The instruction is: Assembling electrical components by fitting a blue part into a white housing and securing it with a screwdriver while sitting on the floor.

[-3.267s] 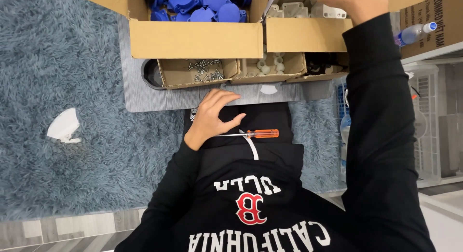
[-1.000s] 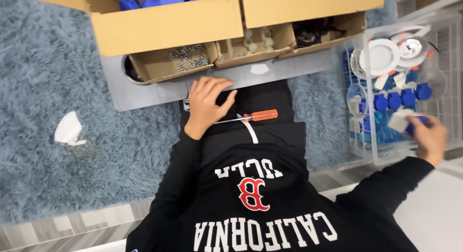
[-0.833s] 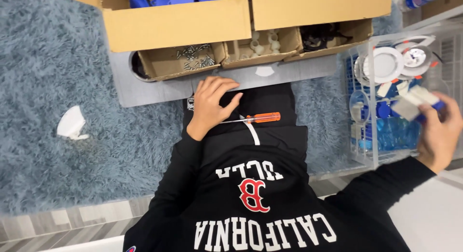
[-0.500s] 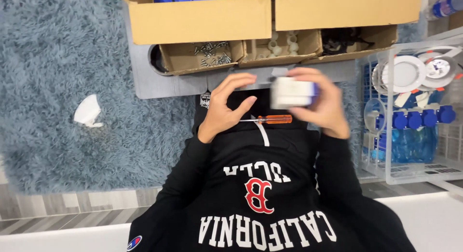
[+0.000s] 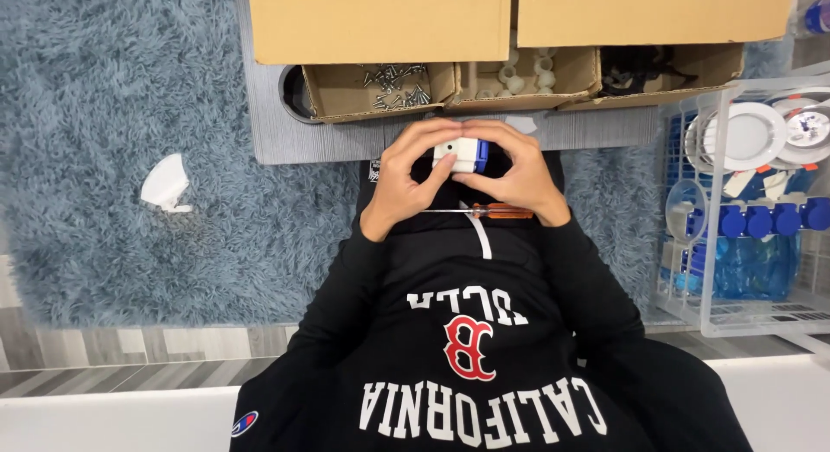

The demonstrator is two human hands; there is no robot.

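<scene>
Head view: screwdriver [image 5: 484, 211] lies crosswise on your lap, just under both hands. Your left hand [image 5: 405, 182] and right hand [image 5: 519, 177] pinch the white-blue part [image 5: 461, 154] between them, long axis left-right. Beyond: screw box [image 5: 380, 89] on worktop [image 5: 285, 145].

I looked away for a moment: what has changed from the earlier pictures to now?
The right hand brought a white and blue part from the clear bin to the lap; the left hand left the lap and grips it too. The screwdriver stayed on the lap.
</scene>
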